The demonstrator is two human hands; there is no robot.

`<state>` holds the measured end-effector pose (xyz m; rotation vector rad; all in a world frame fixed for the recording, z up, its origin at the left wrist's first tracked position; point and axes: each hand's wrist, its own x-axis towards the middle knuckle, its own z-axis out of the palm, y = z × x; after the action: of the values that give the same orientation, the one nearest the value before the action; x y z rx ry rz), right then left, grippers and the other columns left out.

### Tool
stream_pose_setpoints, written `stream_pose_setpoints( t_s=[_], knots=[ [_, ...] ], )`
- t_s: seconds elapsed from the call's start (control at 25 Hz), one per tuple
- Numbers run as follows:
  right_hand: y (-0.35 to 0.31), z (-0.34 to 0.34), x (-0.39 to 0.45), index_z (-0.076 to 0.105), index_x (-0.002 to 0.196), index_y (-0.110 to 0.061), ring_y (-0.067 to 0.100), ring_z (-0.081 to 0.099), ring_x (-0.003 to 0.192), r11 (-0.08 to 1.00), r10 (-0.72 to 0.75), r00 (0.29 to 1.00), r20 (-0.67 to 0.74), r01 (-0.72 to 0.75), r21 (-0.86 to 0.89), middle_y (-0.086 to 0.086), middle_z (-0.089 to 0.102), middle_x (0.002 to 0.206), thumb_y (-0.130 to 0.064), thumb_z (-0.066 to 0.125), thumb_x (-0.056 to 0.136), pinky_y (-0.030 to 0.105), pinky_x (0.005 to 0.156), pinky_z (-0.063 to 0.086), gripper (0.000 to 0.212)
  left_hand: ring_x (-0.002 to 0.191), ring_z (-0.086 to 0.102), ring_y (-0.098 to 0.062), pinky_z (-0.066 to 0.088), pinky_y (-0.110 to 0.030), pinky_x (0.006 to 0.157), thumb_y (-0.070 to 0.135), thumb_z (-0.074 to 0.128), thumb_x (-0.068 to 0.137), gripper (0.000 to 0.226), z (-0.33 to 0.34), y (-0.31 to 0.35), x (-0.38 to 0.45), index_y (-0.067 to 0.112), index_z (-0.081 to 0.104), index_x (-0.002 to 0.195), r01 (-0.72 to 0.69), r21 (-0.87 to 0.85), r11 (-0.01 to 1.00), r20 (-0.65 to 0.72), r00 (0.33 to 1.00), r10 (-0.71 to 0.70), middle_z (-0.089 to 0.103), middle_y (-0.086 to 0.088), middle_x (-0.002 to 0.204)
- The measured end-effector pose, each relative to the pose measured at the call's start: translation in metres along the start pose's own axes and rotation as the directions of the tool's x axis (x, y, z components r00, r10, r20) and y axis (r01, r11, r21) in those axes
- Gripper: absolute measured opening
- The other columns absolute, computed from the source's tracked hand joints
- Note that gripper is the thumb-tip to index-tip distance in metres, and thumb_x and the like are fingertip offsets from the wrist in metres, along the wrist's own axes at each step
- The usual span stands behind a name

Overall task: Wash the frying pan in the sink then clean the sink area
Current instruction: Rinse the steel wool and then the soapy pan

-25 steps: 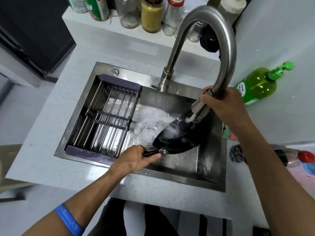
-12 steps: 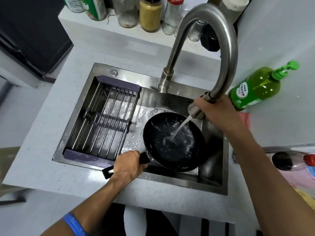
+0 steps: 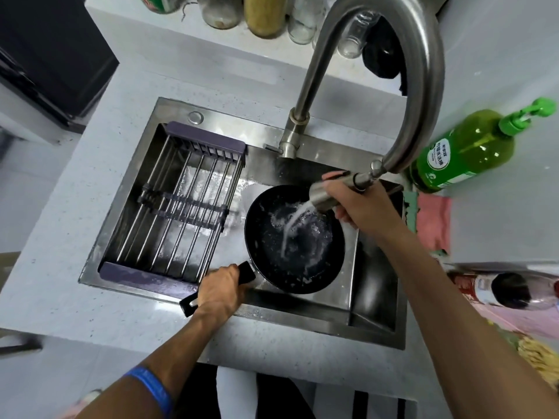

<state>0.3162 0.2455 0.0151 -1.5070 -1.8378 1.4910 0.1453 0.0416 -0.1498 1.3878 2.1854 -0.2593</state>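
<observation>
- Black and wet, the frying pan (image 3: 295, 238) sits in the right part of the steel sink (image 3: 373, 297), open side up, its handle (image 3: 217, 285) pointing toward the near left over the sink's near rim.
- Gripping that handle is the left hand (image 3: 219, 293), fingers wrapped round it; a blue wristband (image 3: 151, 390) shows on the same forearm.
- Over the far right edge of the pan, the right hand (image 3: 360, 204) holds the pull-out spray head (image 3: 328, 192) of the tap (image 3: 390, 65), fingers curled round its metal body.
- Water (image 3: 292, 225) runs from the spray head in a slanting stream and lands inside the pan, where it splashes and foams over the dark surface.
- Left of the pan, a drying rack (image 3: 178, 204) of metal rods with purple ends spans the sink from far rim to near rim.
- Right of the sink, a green soap bottle (image 3: 467, 149) with a pump top stands near the wall, and a pink cloth (image 3: 432, 220) lies just beside the sink's right rim.
- Along the far ledge stand several glass jars (image 3: 222, 10), one filled with something yellowish.
- At the near right, a bottle with a dark cap (image 3: 508, 290) lies on a pink patterned surface.
- White speckled counter (image 3: 60, 231) surrounds the sink on the left and near sides.
</observation>
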Motion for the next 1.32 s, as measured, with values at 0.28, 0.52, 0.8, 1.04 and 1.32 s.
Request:
stream_pose_setpoints(
  t_s=[0.28,0.52,0.8,1.04,1.32],
  knots=[
    [0.003,0.004,0.009,0.075,0.080,-0.036,0.005,0.056,0.046,0.999,-0.052,0.998,-0.020,0.052,0.014,-0.008,0.063,0.054,-0.029,0.064,0.083,0.018,0.043,0.043,0.013,0.092,0.068,-0.024,0.051,-0.031,0.078,0.038,0.067,0.085,0.027,0.001,-0.011,0.011,0.019,0.061,0.104,0.009,-0.014,1.000,0.022,1.000,-0.009,0.071,-0.005,0.097],
    [0.001,0.012,0.019,0.073,0.081,-0.033,0.002,0.056,0.049,0.998,-0.028,0.996,-0.085,0.033,0.053,-0.013,0.065,0.055,-0.025,0.065,0.089,0.015,0.044,0.042,0.014,0.090,0.067,-0.021,0.052,-0.030,0.077,0.029,0.063,0.090,0.020,0.004,-0.011,0.012,0.018,0.061,0.107,-0.003,0.001,1.000,0.026,1.000,0.003,0.071,-0.004,0.096],
    [0.006,0.025,0.019,0.073,0.079,-0.038,-0.002,0.057,0.049,0.994,-0.035,0.998,-0.054,0.040,0.099,-0.014,0.067,0.056,-0.029,0.067,0.089,0.013,0.044,0.042,0.015,0.085,0.067,-0.021,0.050,-0.029,0.072,0.039,0.062,0.090,0.027,0.002,-0.013,0.009,0.017,0.061,0.105,-0.021,-0.038,0.999,0.015,1.000,0.021,0.070,-0.005,0.094],
    [0.017,0.016,0.030,0.074,0.084,-0.032,0.009,0.061,0.060,0.999,-0.046,0.994,-0.101,0.046,-0.007,-0.005,0.069,0.066,-0.037,0.064,0.081,0.030,0.058,0.052,0.012,0.084,0.065,-0.021,0.048,-0.029,0.069,0.040,0.060,0.091,0.029,0.003,-0.013,0.010,0.016,0.058,0.107,-0.010,-0.040,0.999,0.033,0.999,0.012,0.069,-0.006,0.095],
    [0.037,-0.027,0.015,0.070,0.070,-0.029,0.007,0.060,0.060,0.857,0.025,0.988,-0.151,-0.099,-0.506,-0.005,0.064,0.058,-0.044,0.060,0.070,0.027,0.051,0.037,0.018,0.078,0.065,-0.022,0.045,-0.028,0.065,0.030,0.062,0.092,0.019,0.001,-0.013,0.009,0.014,0.060,0.102,0.002,-0.065,0.998,0.035,0.999,0.000,0.069,-0.006,0.090]
  ],
)
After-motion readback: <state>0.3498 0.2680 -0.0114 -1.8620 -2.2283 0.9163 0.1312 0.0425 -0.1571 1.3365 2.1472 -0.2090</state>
